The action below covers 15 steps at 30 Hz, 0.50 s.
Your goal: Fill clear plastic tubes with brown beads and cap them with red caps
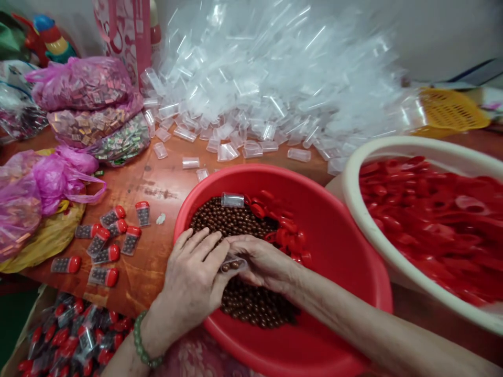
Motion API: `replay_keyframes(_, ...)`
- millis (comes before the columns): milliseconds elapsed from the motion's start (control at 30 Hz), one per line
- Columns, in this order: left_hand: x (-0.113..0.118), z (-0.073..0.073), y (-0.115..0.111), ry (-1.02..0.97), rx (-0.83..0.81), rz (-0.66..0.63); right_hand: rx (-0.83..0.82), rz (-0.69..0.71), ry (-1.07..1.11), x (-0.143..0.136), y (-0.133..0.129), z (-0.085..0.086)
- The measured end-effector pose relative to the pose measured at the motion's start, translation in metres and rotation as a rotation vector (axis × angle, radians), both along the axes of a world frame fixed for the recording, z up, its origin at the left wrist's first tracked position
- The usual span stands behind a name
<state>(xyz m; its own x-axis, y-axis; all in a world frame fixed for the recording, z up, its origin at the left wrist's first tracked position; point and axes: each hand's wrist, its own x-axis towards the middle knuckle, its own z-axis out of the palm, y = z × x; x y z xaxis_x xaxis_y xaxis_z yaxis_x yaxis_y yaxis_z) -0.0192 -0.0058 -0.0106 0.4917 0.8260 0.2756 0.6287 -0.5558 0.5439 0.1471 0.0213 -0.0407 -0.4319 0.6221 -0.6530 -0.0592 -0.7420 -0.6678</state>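
A small clear plastic tube (234,265) with brown balls inside is between my two hands, over the red basin (334,220). My right hand (261,262) is closed around its side. My left hand (196,272), a green bead bracelet at the wrist, grips it from the other side; its fingertips reach over and the thumb lies near the tube's mouth. Under them, many brown chocolate-like balls (259,306) fill the left part of the basin. Red caps (288,235) lie heaped beside the balls, and another clear tube (232,200) rests on top of them.
Right, a white basin (351,173) holds red caps. Empty clear tubes (251,149) are piled behind. Several filled, red-capped tubes (102,276) lie on the table left, above a box of more capped tubes (78,335). Pink bags (82,86) and a yellow basket (451,110) stand farther back.
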Motion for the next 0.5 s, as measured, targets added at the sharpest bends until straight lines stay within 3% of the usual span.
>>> replay_keyframes(100, 0.0, 0.007, 0.003, -0.17, -0.082, -0.016, 0.066, 0.035, -0.001, 0.0, -0.007, 0.007)
replay_keyframes(233, -0.001, 0.02, 0.001, -0.446, -0.383, -0.004, 0.185, 0.109, -0.072, 0.019, -0.009, 0.02)
replay_keyframes(300, 0.0, 0.022, -0.001, -0.489, -0.476, -0.031, 0.335, 0.174, -0.215, 0.032, -0.009, 0.025)
replay_keyframes(400, 0.003, 0.021, -0.002, -0.496, -0.484, -0.01, 0.676, 0.441, -0.609, 0.045, -0.011, 0.025)
replay_keyframes(500, 0.005, 0.019, -0.002, -0.555, -0.537, 0.002, 0.819, 0.644, -0.812, 0.05, -0.016, 0.019)
